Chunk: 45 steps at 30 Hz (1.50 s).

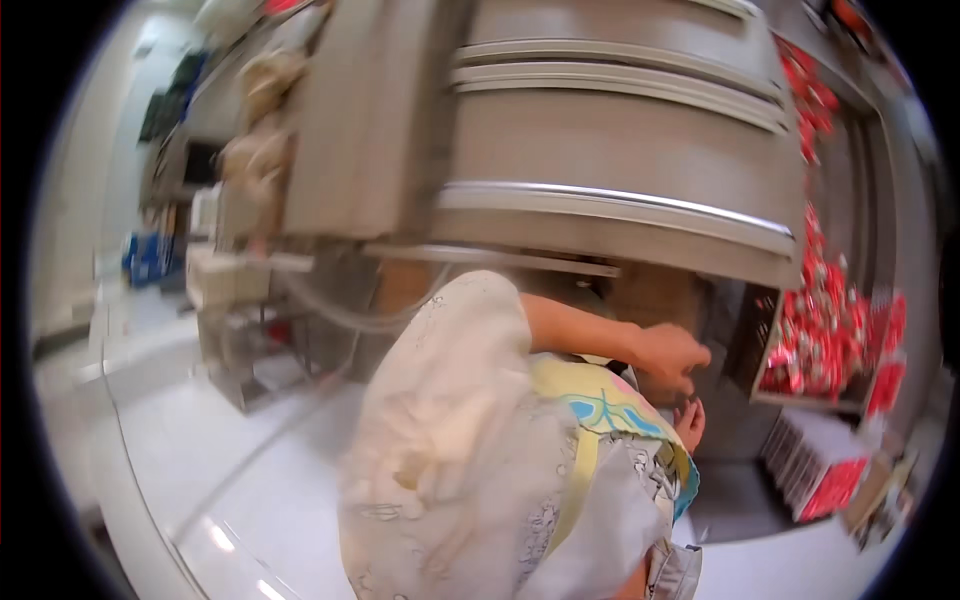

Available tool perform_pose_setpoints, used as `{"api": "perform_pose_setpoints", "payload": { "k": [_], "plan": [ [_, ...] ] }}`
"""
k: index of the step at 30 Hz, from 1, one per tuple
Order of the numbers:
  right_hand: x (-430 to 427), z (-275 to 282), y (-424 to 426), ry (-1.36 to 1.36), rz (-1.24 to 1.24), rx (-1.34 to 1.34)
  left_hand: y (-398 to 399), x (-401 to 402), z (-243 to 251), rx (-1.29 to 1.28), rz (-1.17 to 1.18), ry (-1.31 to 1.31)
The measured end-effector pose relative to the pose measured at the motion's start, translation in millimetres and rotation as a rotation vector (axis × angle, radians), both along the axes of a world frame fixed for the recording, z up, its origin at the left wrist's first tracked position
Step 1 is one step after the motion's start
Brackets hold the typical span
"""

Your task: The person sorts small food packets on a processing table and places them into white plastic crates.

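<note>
In front of my body my left hand (671, 360) hangs with its fingers loosely bent and apart, and I see nothing in it. My right hand (690, 424) is just below it in the picture, partly hidden by my apron, with the fingertips showing. The hands look apart, near the yellow apron (592, 386) with blue and pink print. Nearest beyond them is an open bin (806, 405) of red-and-silver wrapped packets (817, 341). A stack of white-and-red boxes (817, 469) stands below the bin.
A large beige metal cabinet (615, 142) with bright horizontal rails runs along my left side, blurred. A pale hose (337, 319) loops under it. More red packets (806, 90) lie farther along. A blue crate (146, 259) stands on the white floor (262, 465).
</note>
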State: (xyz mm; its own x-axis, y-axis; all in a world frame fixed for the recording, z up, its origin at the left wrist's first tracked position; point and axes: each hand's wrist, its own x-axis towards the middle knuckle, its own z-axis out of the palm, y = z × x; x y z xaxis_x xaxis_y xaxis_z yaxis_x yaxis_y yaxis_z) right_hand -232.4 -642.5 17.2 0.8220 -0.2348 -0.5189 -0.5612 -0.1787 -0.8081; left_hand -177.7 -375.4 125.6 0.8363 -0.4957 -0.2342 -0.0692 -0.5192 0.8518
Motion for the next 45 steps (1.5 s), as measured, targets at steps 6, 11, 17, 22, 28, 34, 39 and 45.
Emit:
{"api": "perform_pose_setpoints", "payload": {
  "k": [6,11,17,22,28,34,39,45],
  "plan": [
    [-6.2,-1.9,54.8,-0.124,0.345,0.018,183.6,-139.2,75.3,0.181,1.189,-0.507],
    [-18.5,6.6,85.0,-0.149,0.357,0.089,348.9,-298.7,100.9,1.062,1.722,-0.662],
    [-61.9,4.3,130.8,-0.207,0.557,0.036,446.4,-435.4,61.6,1.169,1.748,0.231],
    [-66.3,55.7,202.2,-0.333,0.747,0.012,477.3,-445.1,40.4,1.002,1.550,-0.074],
    [-71.9,110.0,293.9,-0.457,0.954,0.090,486.6,-464.8,40.3,0.672,1.648,0.035],
    [-115.4,161.1,337.2,-0.322,1.251,0.422,323.8,-362.2,118.6,-0.433,1.764,-0.196],
    [-126.1,169.4,337.1,-0.347,0.866,0.657,183.9,-265.0,71.6,-0.519,1.185,-0.026],
    [-117.9,129.3,285.1,-0.275,0.381,0.411,115.8,-222.7,31.2,-0.006,0.663,-0.299]
  ]
}}
